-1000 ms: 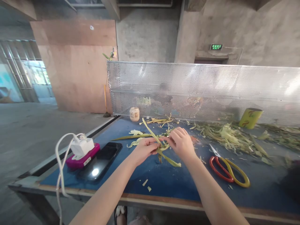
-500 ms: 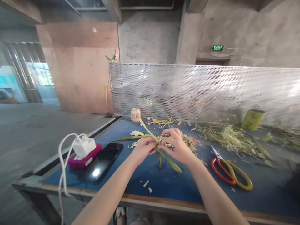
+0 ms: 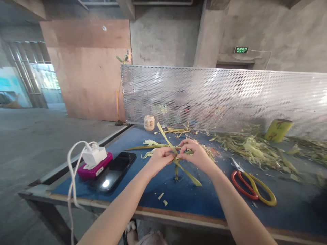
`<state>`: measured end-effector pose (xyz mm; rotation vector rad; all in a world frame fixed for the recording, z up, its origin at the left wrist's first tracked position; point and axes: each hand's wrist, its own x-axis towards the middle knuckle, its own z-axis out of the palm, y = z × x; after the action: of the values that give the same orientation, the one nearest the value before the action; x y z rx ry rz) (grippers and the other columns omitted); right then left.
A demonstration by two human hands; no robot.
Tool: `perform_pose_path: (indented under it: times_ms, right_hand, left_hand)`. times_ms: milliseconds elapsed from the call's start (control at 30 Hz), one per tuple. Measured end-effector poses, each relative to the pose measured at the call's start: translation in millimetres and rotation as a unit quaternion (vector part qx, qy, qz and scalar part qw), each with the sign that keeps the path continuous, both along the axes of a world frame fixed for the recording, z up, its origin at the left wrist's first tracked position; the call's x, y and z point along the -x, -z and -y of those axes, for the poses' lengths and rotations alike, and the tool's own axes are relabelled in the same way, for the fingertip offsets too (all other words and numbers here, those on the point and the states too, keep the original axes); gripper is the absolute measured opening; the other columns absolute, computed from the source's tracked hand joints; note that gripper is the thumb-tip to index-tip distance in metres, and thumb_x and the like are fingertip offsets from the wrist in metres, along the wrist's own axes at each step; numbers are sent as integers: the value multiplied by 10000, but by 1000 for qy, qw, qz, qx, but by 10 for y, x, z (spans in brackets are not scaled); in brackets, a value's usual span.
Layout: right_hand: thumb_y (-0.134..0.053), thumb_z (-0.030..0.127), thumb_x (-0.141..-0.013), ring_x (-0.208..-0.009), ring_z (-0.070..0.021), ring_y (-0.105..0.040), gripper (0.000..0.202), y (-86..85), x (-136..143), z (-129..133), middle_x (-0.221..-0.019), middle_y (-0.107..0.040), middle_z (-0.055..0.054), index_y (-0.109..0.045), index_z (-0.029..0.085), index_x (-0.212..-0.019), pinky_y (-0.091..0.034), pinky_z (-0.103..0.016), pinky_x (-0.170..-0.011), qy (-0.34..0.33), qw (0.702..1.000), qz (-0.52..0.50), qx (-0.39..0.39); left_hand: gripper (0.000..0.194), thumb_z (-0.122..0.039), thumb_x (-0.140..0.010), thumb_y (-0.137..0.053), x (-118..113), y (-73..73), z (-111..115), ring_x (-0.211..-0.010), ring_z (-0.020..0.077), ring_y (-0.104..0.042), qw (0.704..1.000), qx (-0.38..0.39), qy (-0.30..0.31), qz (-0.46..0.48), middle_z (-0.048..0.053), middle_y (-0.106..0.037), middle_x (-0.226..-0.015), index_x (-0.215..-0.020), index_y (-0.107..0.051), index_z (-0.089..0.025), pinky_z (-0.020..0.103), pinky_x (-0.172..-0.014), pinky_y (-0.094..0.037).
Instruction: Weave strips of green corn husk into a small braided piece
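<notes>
Background: we face bare concrete walls (image 3: pixel 163 37), with a lit green exit sign (image 3: pixel 241 50) to the right and a plywood panel (image 3: pixel 89 75) to the left.
Screen (image 3: pixel 219 98): perforated metal, standing along the far side of our tabletop (image 3: pixel 150 190), which is blue.
Leaf strip (image 3: pixel 166 139): pale green, over the middle of the tabletop and between our hands; one end slants up and away to the left, the other down toward us to the right.
Left hand (image 3: pixel 159 159): grip closed, thumb and fingers pinching the leaf strip near its middle.
Right hand (image 3: pixel 194 153): fingers curved, tips right beside the strip; we cannot tell whether this grip is closed on it.
Brown stalk (image 3: pixel 176 173): points down just below our hands; how it joins the strip we cannot tell.
Behind the hands: a long green leaf (image 3: pixel 136 148) and pale curled scraps (image 3: pixel 150 142); farther back, dry stalks (image 3: pixel 178 130) near a cream jar (image 3: pixel 149 123).
Scissors (image 3: pixel 244 186): right of our right hand, one handle red, one yellow, blades pointing away from us.
Leaf heap (image 3: pixel 255 153): beyond the scissors, with a tilted yellow container (image 3: pixel 278 130) at its back.
Phone (image 3: pixel 116 168): black, just beside a magenta power strip (image 3: pixel 84 172) bearing a white charger (image 3: pixel 94 156).
</notes>
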<state>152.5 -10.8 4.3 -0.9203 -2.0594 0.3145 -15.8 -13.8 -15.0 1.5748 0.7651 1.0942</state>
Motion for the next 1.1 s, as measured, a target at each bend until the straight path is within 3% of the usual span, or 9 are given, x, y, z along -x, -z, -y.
perform_pose_path:
  times_ms: [200, 333, 433, 533, 700, 833, 933, 1100]
  right_hand:
    - [-623, 316, -691, -979, -186, -451, 154, -41, -35, 55, -973, -487, -29, -552, 195, -628, -331, -389, -880, -52, 996, 70, 20]
    - [-618, 320, -694, -1011, -196, -432, 144, 9, 0, 30, -1014, -477, -30, -531, 207, -717, -326, -389, -878, -34, 996, 76, 16]
    - [-622, 335, -679, -970, -198, -438, 297, 59, 30, 27, -1013, -480, -35, -459, 230, -903, -350, -385, -842, 5, 998, 57, -6]
    - [-549, 362, -736, -966, -208, -423, 366, 85, 72, 71, -1064, -461, -66, -389, 227, -1036, -348, -387, -830, 35, 996, 68, -47]
    - [-358, 417, -837, -1010, -229, -400, 397, 53, 126, 172, -1117, -469, -112, -350, 182, -1156, -312, -394, -852, -11, 980, 143, -139]
    - [-399, 494, -788, -1058, -285, -354, 507, 19, 85, 207, -1191, -424, -134, -372, 181, -1186, -269, -442, -850, 62, 954, 138, -260]
    - [-498, 430, -758, -1014, -290, -364, 389, 26, 72, 223, -1148, -455, -104, -488, 239, -1097, -260, -452, -821, 92, 923, 176, -328]
    - [-476, 230, -801, -980, -247, -377, 270, 72, 135, 218, -1167, -488, -54, -542, 286, -1056, -266, -422, -799, 72, 894, 266, -354]
  left_hand:
    - [244, -287, -685, -570, -1, -6, 25, -420, 64, -265, 998, -25, 28, -45, -41, -394, -456, -859, -662, -143, 216, -440, -200]
    - [236, -282, -692, -562, -5, 4, 13, -428, 64, -278, 998, -29, 28, -41, -28, -424, -482, -848, -662, -135, 213, -439, -214]
    - [300, -290, -683, -579, -17, 1, 7, -439, 61, -273, 999, -15, 41, -32, -32, -434, -496, -933, -648, -139, 209, -451, -224]
    - [307, -287, -670, -601, -23, -6, 10, -451, 63, -291, 999, 3, 47, -7, -41, -422, -490, -936, -651, -143, 208, -463, -230]
    - [188, -262, -644, -626, -21, -16, 29, -460, 64, -327, 999, 18, 33, 16, -25, -460, -508, -758, -673, -120, 210, -461, -227]
    - [147, -236, -633, -620, -17, -28, 15, -462, 61, -351, 998, 41, 11, 52, -9, -517, -555, -717, -659, -122, 211, -465, -249]
    - [129, -221, -624, -609, -9, -27, -15, -458, 53, -361, 992, 70, -23, 101, -16, -516, -562, -704, -644, -126, 208, -477, -284]
    - [173, -237, -552, -677, 7, 0, -52, -479, 52, -404, 980, 115, -43, 159, 2, -533, -570, -647, -628, -102, 212, -500, -336]
